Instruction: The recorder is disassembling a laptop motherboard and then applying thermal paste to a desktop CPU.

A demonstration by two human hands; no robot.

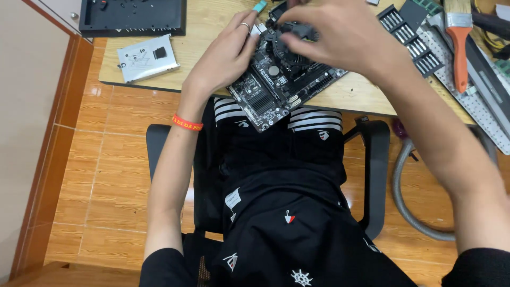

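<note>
Black shorts (287, 212) with small printed emblems fill the near foreground, over a black chair (372, 159).

Left hand (226, 53): ring on one finger, orange wristband (187, 123) on the wrist. Palm down, fingers curled against the left edge of the circuit board (276, 87), bracing it. Not closed around anything.

Right hand (332, 34): over the round black fan (292, 45) at the board's upper middle, fingertips pinched together on the fan's top. Whether they grip a clip, a screw or the fan itself, cannot tell; the hand hides it.

Circuit board: dark rectangle at the near edge of the wooden desk (202, 26). Long axis diagonal, from near-left to far-right; its near corner overhangs the desk edge above the lap.

Judgement: doing this well means keeping the left hand firm on the edge so the overhanging corner does not tip, and working the fan with fingertip force straight up or down, not sideways across the board.

Left of the board: silver metal bracket (147, 57); beyond it, a black flat panel (133, 18). Right of the board: grey bit case (411, 40), orange-handled brush (459, 42). Below-right of the board, off the desk: grey hose (409, 202) on the tiled floor (106, 175).
</note>
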